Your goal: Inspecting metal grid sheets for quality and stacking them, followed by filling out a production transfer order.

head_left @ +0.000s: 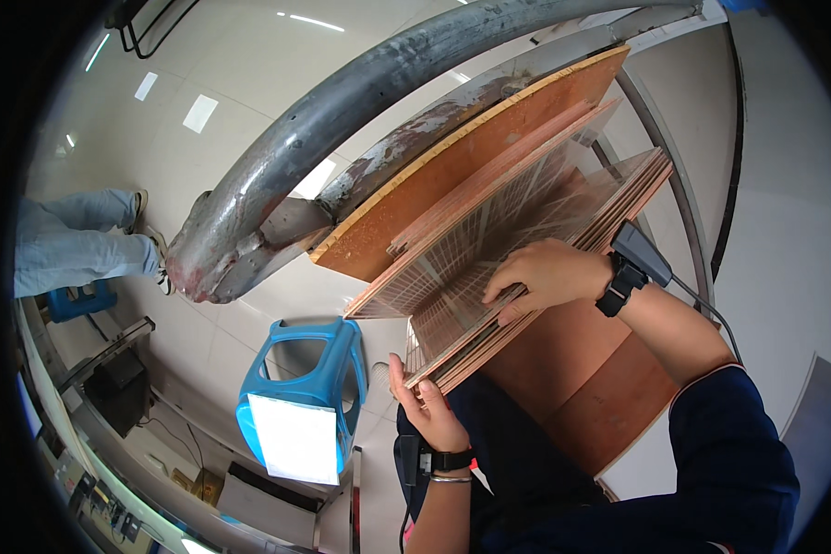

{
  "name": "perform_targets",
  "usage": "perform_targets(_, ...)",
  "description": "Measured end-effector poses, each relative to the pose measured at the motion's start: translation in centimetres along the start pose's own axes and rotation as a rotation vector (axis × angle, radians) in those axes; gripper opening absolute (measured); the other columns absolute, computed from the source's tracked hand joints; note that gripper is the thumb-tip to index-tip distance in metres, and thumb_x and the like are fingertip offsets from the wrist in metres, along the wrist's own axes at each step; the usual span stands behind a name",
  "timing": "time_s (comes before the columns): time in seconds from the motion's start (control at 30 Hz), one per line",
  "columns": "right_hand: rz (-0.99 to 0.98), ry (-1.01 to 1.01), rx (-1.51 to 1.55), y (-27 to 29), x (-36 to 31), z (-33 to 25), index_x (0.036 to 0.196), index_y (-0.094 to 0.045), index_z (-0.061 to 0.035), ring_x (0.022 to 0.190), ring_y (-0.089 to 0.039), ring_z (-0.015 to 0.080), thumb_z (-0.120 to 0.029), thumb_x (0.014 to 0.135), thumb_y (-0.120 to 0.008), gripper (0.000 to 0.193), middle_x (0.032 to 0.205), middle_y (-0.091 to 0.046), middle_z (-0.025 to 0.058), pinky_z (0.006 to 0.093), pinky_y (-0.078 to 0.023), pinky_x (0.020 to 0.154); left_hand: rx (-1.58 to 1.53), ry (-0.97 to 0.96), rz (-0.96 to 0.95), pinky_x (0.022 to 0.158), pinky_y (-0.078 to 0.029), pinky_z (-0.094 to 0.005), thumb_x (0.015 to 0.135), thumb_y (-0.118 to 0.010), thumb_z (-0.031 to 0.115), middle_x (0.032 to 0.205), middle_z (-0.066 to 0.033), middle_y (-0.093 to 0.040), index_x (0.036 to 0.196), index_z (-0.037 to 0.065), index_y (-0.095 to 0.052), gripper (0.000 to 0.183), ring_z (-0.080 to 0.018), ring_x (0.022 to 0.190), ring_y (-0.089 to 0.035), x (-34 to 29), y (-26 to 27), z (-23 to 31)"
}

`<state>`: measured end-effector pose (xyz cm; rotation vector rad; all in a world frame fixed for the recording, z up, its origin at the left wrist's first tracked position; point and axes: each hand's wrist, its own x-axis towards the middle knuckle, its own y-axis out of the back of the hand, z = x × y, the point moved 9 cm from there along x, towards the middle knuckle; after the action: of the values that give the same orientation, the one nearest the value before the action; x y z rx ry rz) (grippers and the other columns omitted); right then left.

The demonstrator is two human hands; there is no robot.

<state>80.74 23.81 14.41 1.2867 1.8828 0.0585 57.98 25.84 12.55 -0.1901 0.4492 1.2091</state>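
Note:
Several thin copper-coloured panels [549, 288] with glossy, grid-patterned faces stand on edge in front of me. They part in a V, one group tilted away and the other toward me. My right hand [552, 275] reaches over the top edges of the near group, fingers curled and closed around some panels. At the near-left corner of that group, my left hand [428, 414] grips the panel ends between thumb and fingers. The far group [452, 242] leans toward an orange-brown board [480, 166]. The fingertips inside the stack are partly hidden.
A thick grey metal tube [342, 111] curves behind the board. A blue plastic stool [309, 369] with a white sheet [295, 439] stands on the left. Another person's legs [88, 240] show at far left. A reddish-brown surface [563, 369] lies below the panels.

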Motion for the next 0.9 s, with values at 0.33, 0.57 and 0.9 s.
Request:
perform_targets(0.33,0.552,0.375,-0.374,3.7,-1.0,-4.8,0.105,-0.063,-0.0133,0.105,-0.052,0.0212,-0.035,0.076,-0.064,0.036,0.112,-0.058,0.0044,0.0346,-0.041,0.087,0.059,0.012,0.056,0.105,-0.023,-0.0388,0.091,-0.038,0.015,0.142,-0.0168,-0.021,0.139,0.0,-0.021,0.053,-0.0277,0.129,-0.027,0.0,0.0,0.8)
perform_targets(0.57,0.297,0.293,-0.035,1.7,-2.4,-2.6,0.103,-0.064,-0.0119,0.099,-0.055,0.0228,-0.04,0.076,-0.063,0.038,0.103,-0.062,0.0048,0.0351,-0.042,0.086,0.119,-0.062,0.02,0.102,-0.027,-0.039,0.091,-0.039,0.013,0.139,-0.015,-0.027,0.131,0.001,-0.034,0.043,-0.0276,0.123,-0.034,-0.8,0.5,-0.3)
perform_targets(0.9,0.078,0.118,-0.042,0.0,-1.7,-0.2,0.094,-0.067,-0.0109,0.092,-0.059,0.0245,-0.047,0.077,-0.061,0.041,0.097,-0.065,0.0052,0.0349,-0.047,0.078,-0.071,0.025,-0.002,0.102,-0.027,-0.0347,0.091,-0.043,0.014,0.136,-0.0142,-0.033,0.122,0.001,-0.044,0.035,-0.0242,0.124,-0.035,-0.4,-0.1,-0.6)
